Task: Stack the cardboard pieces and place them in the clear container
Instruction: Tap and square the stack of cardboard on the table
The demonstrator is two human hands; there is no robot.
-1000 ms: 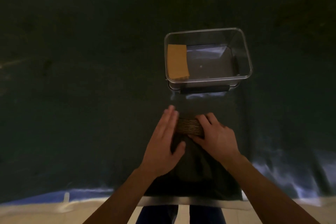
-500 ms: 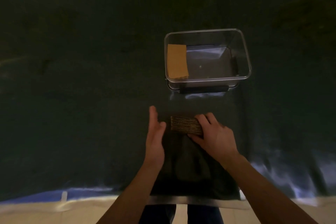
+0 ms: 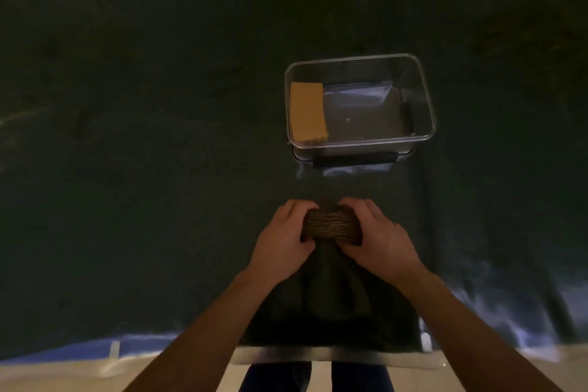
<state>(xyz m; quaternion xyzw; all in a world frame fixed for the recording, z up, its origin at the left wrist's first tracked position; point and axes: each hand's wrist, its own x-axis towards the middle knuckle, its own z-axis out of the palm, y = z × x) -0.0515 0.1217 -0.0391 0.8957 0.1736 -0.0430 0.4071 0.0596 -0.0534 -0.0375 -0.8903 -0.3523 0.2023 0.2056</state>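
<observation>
Both hands are gripping a stack of cardboard pieces [image 3: 331, 226] over a dark cloth [image 3: 143, 169]. The left hand [image 3: 283, 242] is wrapping its left end and the right hand [image 3: 378, 242] its right end, fingers curling over the top. Beyond them a clear container [image 3: 426, 99] is sitting, holding one cardboard piece [image 3: 308, 111] against its left wall.

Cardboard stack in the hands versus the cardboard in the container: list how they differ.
The cardboard stack sits outside the clear container, gripped by the left hand and right hand; the cardboard piece in the container is untouched. The stack shows its layered corrugated edges; the piece in the container shows a flat tan face. The stack looks darker, in shadow. Both are brown cardboard.
</observation>
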